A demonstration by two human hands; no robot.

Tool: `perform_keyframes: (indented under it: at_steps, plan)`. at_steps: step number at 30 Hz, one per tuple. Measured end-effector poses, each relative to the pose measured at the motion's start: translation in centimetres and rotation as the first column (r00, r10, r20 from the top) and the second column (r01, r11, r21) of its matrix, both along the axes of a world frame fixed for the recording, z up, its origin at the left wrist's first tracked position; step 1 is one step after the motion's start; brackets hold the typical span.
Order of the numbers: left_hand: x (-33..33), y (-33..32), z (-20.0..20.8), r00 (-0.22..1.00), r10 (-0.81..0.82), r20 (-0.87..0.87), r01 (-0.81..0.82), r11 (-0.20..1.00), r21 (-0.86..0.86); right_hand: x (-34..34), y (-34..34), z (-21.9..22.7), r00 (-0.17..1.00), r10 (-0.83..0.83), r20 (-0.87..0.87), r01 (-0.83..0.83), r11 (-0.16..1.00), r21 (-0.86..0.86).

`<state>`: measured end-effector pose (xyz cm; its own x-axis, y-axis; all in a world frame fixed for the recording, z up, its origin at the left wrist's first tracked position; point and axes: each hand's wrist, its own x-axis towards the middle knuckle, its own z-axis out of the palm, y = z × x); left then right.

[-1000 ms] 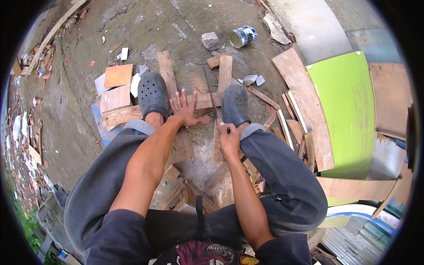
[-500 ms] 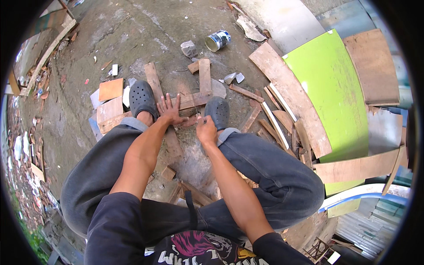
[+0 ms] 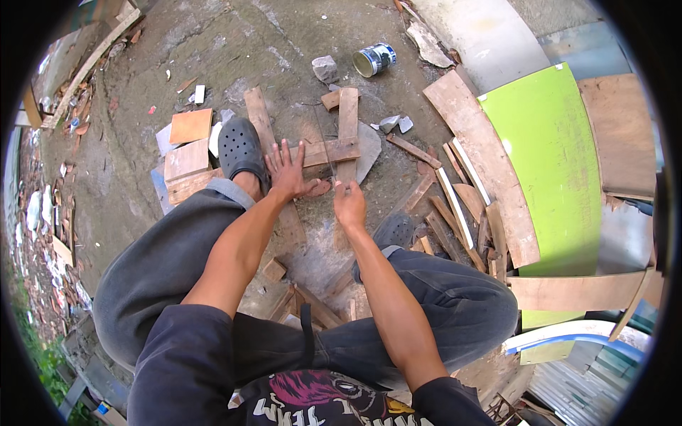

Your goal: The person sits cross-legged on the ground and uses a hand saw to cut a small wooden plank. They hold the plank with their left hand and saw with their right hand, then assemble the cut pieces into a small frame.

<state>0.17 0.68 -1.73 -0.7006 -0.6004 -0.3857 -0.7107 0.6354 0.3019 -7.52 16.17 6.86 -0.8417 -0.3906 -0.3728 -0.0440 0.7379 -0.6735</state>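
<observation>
My left hand [image 3: 288, 174] lies with fingers spread, pressing on the left end of a short wooden piece [image 3: 330, 151]. This piece lies across two wooden strips, a left one [image 3: 259, 117] and a right one [image 3: 348, 113]. My right hand [image 3: 349, 206] is closed around the near end of a thin saw [image 3: 325, 135], seen almost edge-on. The saw's long, narrow blade crosses the short piece and points away from me; its handle is hidden in my fist. My left clog [image 3: 241, 149] is beside my left hand, and my right clog [image 3: 394, 231] stands behind my right hand.
Stacked wood offcuts [image 3: 188, 160] lie left of my left foot. A tipped paint can [image 3: 374, 59] and a grey stone [image 3: 325, 69] are at the far side. Scrap strips [image 3: 455, 206], a curved plank [image 3: 490, 170] and a lime-green panel [image 3: 547, 156] crowd the right.
My right foot has moved back and right, away from the wood. More of the saw's blade now shows beyond the short piece. My left hand stays pressed on the wood.
</observation>
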Motion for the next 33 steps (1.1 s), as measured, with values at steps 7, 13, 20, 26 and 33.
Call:
perform_keyframes:
  at_steps: [7, 13, 20, 26, 33]
  plan:
    - [1.4, 8.0, -2.9, 0.875, -0.004, -0.485, 0.060, 0.993, 0.100, -0.7, 0.8, 0.8, 0.996, -0.034, 0.082, 0.038, 0.998, -0.047]
    - [-1.3, 13.3, -5.3, 0.812, 0.578, -0.078, -0.358, 0.599, 0.716, -1.3, 1.2, 0.0, 0.996, -0.032, 0.082, 0.034, 0.999, -0.034]
    - [-1.9, 11.4, -9.9, 0.656, 0.696, -0.291, -0.319, 0.605, 0.730, -0.9, 0.0, -0.1, 0.990, 0.017, 0.140, -0.001, 0.993, -0.117]
    - [-2.7, 8.6, -2.6, 0.779, 0.568, -0.263, -0.331, 0.731, 0.597, -1.6, 2.1, -0.6, 0.998, -0.028, 0.053, 0.030, 0.998, -0.052]
    - [-1.6, 1.5, 1.0, 0.888, 0.002, -0.459, -0.129, 0.961, -0.245, -1.2, 1.3, 0.5, 0.998, 0.003, 0.067, 0.001, 0.998, -0.065]
